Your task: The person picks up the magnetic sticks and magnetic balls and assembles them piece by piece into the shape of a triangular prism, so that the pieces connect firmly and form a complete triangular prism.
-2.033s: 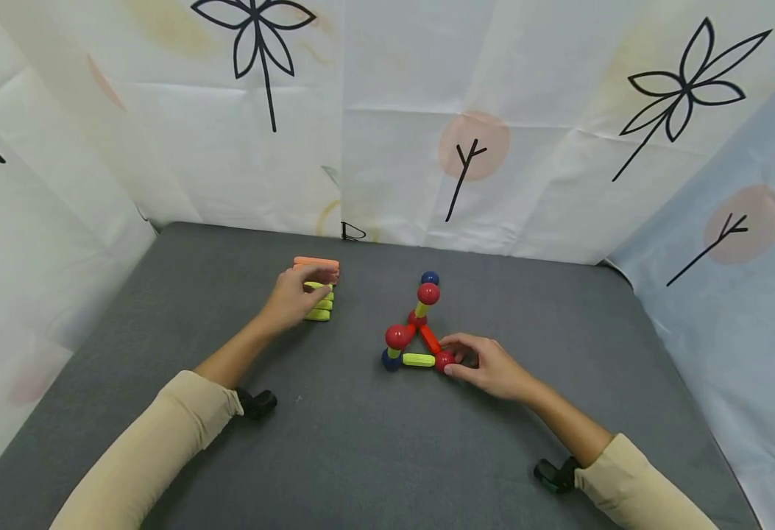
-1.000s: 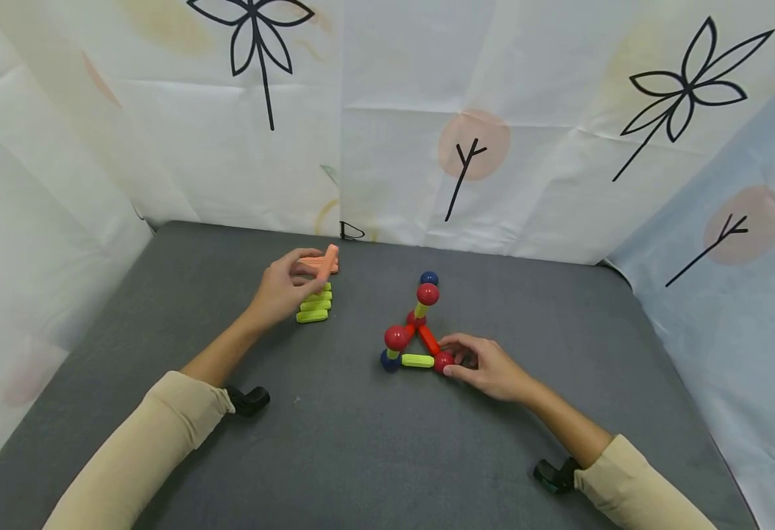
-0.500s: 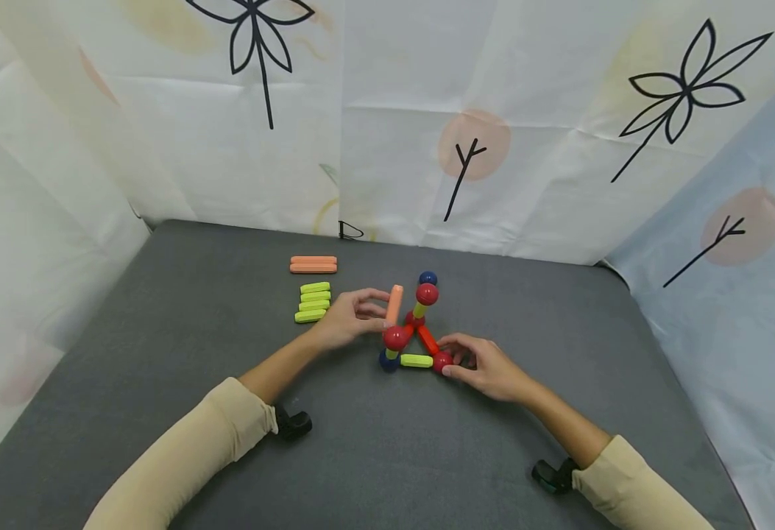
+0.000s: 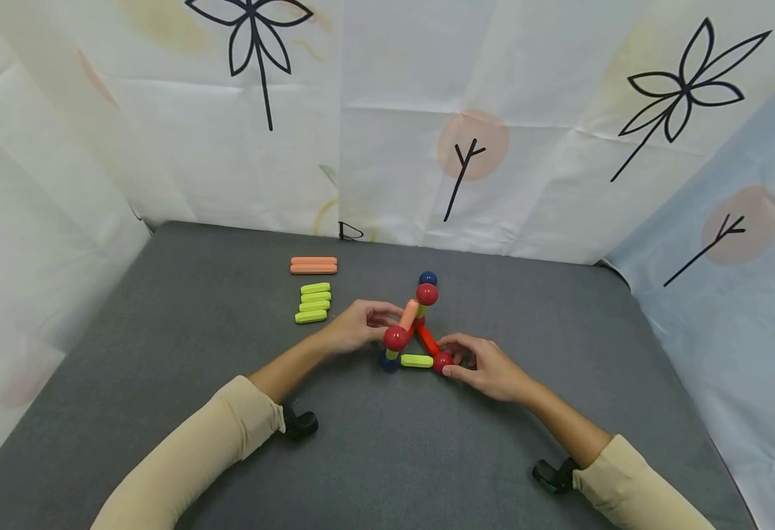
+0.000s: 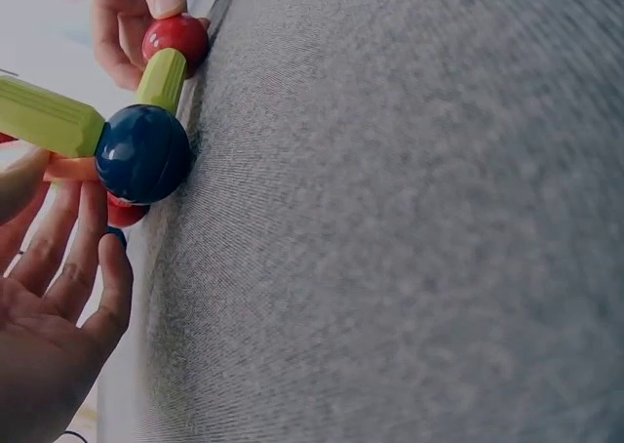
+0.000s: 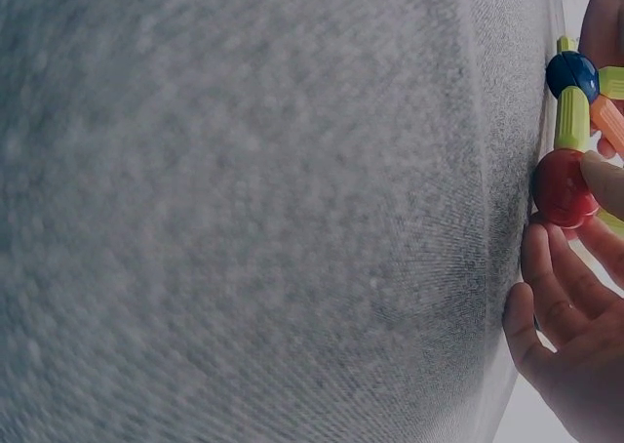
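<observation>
A magnetic rod-and-ball frame stands at the table's middle: a yellow-green rod joins a blue ball to a front red ball. Yellow-green uprights carry two upper red balls, one near and one far. My left hand holds a peach magnetic rod between these upper balls; whether both ends touch is unclear. With thumb and fingers, my right hand grips the front red ball, also seen in the right wrist view. A red rod runs back from that ball.
Two peach rods lie side by side at the back left. Several yellow-green rods lie in a stack-like row in front of them. Another blue ball sits behind the frame. Printed cloth walls the grey table's back.
My left hand took a peach rod from the back-left group, carried it right, and lowered it to the frame's top. My right hand has stayed on the front red ball.
</observation>
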`<action>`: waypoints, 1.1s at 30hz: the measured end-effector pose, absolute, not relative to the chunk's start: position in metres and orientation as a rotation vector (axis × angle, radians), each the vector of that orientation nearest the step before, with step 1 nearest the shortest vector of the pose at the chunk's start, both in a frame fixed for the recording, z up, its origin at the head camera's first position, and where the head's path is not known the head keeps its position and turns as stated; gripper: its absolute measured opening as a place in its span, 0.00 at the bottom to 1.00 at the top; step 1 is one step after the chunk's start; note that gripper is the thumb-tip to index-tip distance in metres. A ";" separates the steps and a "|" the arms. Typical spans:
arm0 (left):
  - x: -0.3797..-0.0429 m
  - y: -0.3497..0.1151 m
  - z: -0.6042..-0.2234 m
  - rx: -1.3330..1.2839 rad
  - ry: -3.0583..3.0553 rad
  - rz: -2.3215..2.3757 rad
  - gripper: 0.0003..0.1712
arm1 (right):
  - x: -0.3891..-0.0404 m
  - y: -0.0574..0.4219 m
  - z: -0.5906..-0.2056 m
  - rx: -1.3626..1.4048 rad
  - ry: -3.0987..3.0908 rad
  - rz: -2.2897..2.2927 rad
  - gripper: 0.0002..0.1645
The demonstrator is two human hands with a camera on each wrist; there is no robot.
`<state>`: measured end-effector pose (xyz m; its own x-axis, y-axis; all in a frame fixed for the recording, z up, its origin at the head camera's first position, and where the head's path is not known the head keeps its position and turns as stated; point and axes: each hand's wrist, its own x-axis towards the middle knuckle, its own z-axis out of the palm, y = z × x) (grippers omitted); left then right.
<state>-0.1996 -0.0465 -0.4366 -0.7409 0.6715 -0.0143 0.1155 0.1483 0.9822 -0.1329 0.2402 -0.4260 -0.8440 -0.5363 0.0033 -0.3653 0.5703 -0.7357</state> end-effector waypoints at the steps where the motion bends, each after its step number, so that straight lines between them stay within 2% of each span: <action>1: -0.200 -0.046 -0.437 0.759 1.977 1.617 0.23 | -0.133 0.240 -0.427 -0.754 2.584 -1.135 0.24; 11: -0.202 -0.052 -0.436 0.774 1.960 1.641 0.21 | -0.132 0.241 -0.426 -0.766 2.581 -1.136 0.23; 22: -0.209 -0.123 -0.417 0.635 2.199 1.757 0.25 | -0.132 0.240 -0.426 -0.741 2.576 -1.146 0.24; 29: -0.203 -0.164 -0.427 0.679 2.579 1.449 0.20 | -0.133 0.240 -0.426 -0.752 2.579 -1.136 0.24; 33: -0.198 -0.171 -0.435 0.712 2.702 1.306 0.22 | -0.132 0.240 -0.426 -0.749 2.580 -1.131 0.23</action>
